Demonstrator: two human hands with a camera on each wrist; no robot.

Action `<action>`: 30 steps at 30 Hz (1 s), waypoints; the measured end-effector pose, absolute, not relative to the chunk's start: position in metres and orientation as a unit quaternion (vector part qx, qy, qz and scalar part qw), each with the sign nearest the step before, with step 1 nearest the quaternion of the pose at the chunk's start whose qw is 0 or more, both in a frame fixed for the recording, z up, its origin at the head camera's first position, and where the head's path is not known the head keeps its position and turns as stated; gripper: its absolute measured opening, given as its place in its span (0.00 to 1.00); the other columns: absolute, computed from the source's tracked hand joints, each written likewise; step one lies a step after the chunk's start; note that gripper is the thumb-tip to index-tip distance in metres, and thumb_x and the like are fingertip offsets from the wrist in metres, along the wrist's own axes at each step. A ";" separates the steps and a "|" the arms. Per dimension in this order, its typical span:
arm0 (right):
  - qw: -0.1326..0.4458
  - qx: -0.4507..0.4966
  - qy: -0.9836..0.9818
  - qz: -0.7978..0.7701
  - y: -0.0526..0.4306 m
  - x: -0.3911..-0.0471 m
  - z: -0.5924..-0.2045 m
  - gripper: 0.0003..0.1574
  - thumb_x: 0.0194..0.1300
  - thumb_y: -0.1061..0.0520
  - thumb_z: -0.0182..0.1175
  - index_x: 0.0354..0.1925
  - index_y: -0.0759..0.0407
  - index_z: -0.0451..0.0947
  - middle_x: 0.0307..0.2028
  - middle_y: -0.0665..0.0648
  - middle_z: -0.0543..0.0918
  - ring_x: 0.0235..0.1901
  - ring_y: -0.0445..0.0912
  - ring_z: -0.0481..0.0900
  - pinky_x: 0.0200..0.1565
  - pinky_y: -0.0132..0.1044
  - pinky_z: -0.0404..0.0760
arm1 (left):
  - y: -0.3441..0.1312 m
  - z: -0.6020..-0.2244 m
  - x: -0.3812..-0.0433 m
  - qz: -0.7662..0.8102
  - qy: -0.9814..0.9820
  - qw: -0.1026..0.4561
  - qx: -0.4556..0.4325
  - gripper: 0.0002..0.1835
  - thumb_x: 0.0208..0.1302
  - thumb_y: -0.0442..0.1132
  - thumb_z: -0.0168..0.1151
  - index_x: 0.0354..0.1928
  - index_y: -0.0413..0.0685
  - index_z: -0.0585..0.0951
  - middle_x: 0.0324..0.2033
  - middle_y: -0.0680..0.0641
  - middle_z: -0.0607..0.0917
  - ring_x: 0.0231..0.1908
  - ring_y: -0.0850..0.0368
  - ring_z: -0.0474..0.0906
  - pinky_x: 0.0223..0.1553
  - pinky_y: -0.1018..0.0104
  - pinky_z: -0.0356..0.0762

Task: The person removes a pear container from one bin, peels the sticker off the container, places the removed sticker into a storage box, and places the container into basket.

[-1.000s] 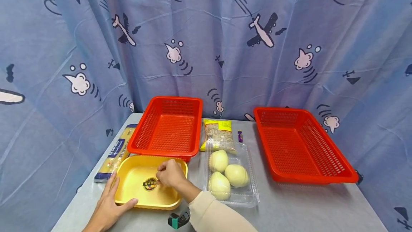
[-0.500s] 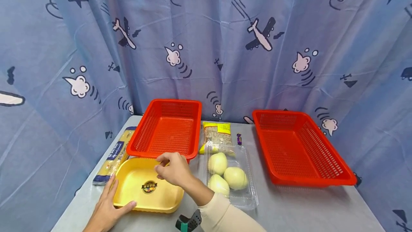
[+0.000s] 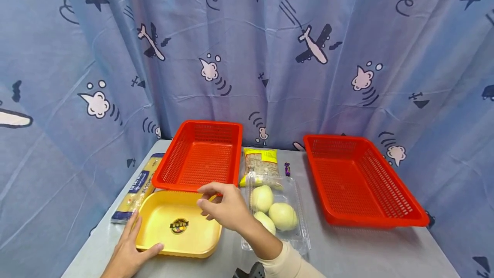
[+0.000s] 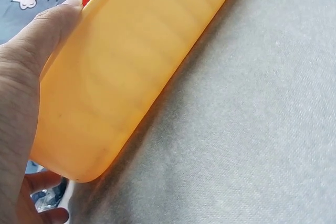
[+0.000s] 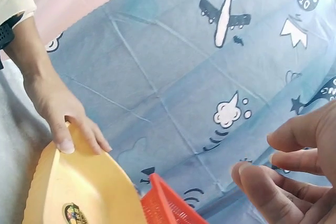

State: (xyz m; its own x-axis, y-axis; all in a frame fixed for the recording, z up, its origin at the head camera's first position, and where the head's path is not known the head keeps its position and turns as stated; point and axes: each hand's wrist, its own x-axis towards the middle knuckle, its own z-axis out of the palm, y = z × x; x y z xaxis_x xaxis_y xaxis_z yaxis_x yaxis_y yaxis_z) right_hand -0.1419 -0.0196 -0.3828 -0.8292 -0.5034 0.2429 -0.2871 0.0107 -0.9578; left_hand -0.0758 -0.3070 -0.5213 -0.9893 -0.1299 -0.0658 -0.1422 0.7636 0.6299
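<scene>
My left hand [image 3: 128, 247] holds the near left corner of a shallow yellow plastic tray [image 3: 162, 209], thumb at the front rim and fingers along the left side. In the left wrist view its thumb [image 4: 60, 19] lies on the rim of the tray [image 4: 121, 66]. A round dark label [image 3: 179, 225] shows on the tray's floor. My right hand [image 3: 225, 207] hovers over the tray's right side, fingers loosely bent. In the right wrist view, nothing shows between the right hand's fingertips [image 5: 244, 174].
Behind the tray stands a red basket [image 3: 206, 166]; another red basket [image 3: 347, 183] is at right. Between them are a yellow-ended bag [image 3: 260, 162], a small purple-wrapped candy [image 3: 287, 169] and a clear box [image 3: 297, 196] of pale round fruits. A long noodle pack [image 3: 137, 194] lies left.
My right hand has lifted from beside the label inside the tray and moved up and right, its fingers spreading. My left hand has stayed at the tray's corner.
</scene>
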 end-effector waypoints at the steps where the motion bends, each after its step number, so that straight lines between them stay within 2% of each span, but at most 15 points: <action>1: 0.083 -0.282 0.707 -0.644 -0.017 -0.141 -0.382 0.13 0.60 0.65 0.64 0.46 0.63 0.82 0.31 0.53 0.81 0.25 0.53 0.84 0.25 0.38 0.83 | -0.307 -0.522 -0.076 0.336 0.939 0.005 -0.070 0.62 0.54 0.63 0.67 0.72 0.28 0.44 0.73 0.36 0.36 0.66 0.26 0.44 0.59 0.30 0.49; 8: 0.063 -0.293 0.720 -0.626 0.002 -0.136 -0.377 0.14 0.61 0.63 0.65 0.47 0.60 0.83 0.34 0.54 0.82 0.23 0.44 0.79 0.25 0.39 0.82 | -0.307 -0.526 -0.073 0.340 0.938 -0.018 -0.061 0.61 0.53 0.62 0.69 0.72 0.27 0.48 0.74 0.38 0.38 0.66 0.26 0.45 0.58 0.29 0.50; 15: 0.041 -0.287 0.730 -0.620 0.016 -0.132 -0.377 0.14 0.60 0.62 0.66 0.46 0.58 0.83 0.35 0.54 0.82 0.30 0.47 0.80 0.31 0.37 0.81 | -0.307 -0.523 -0.076 0.337 0.938 0.011 -0.078 0.62 0.53 0.64 0.67 0.72 0.28 0.45 0.74 0.37 0.36 0.67 0.26 0.43 0.59 0.30 0.49; 20: 0.029 -0.287 0.735 -0.613 0.030 -0.131 -0.379 0.16 0.60 0.62 0.67 0.48 0.57 0.82 0.38 0.57 0.82 0.33 0.49 0.82 0.33 0.38 0.81 | -0.308 -0.521 -0.078 0.338 0.936 0.033 -0.089 0.63 0.53 0.64 0.67 0.73 0.29 0.43 0.73 0.37 0.34 0.67 0.26 0.42 0.60 0.31 0.47; 30: -0.018 -0.243 0.774 -0.585 0.063 -0.129 -0.380 0.19 0.59 0.60 0.68 0.50 0.51 0.82 0.39 0.54 0.82 0.32 0.47 0.80 0.34 0.38 0.80 | -0.307 -0.522 -0.076 0.337 0.938 0.019 -0.084 0.62 0.53 0.63 0.67 0.72 0.28 0.45 0.74 0.37 0.35 0.67 0.25 0.43 0.59 0.30 0.48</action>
